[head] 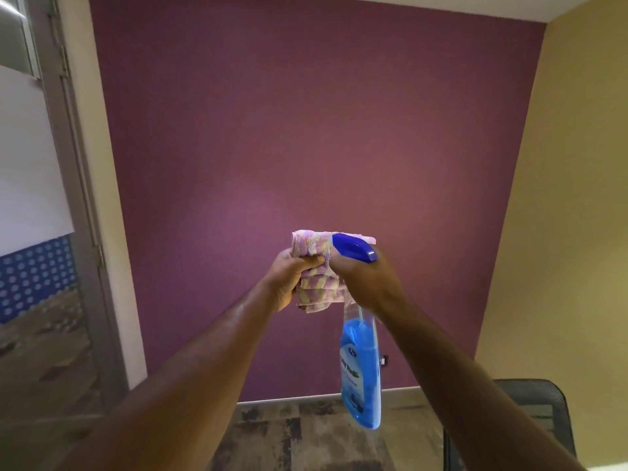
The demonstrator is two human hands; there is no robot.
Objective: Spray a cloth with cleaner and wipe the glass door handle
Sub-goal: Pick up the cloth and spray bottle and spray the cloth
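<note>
Pink-and-yellow cloth (317,266), blue spray bottle (361,372), plum wall (306,130).
Shows pink and pale-yellow woven bands on cloth; bright blue liquid, white lettering and deep-blue trigger head (353,248) on bottle. At 3 o'clock, mustard side wall (560,198); at 6, mottled grey-brown floor (306,433); at 9, grey door frame (78,198) and blue band (34,270) dotted white; at 5, black mesh chair (537,402).

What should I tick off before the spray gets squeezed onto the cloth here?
1. Cloth secured in left hand: ok.
2. Spray bottle held at its neck by right hand: ok.
3. Spray head pointing at the cloth, close to it: ok.
4. Blue cleaner left in the bottle: ok.
5. Finger on the trigger: cannot tell, hidden behind the hand.
6. Door handle in sight: not ok, none visible.
</note>
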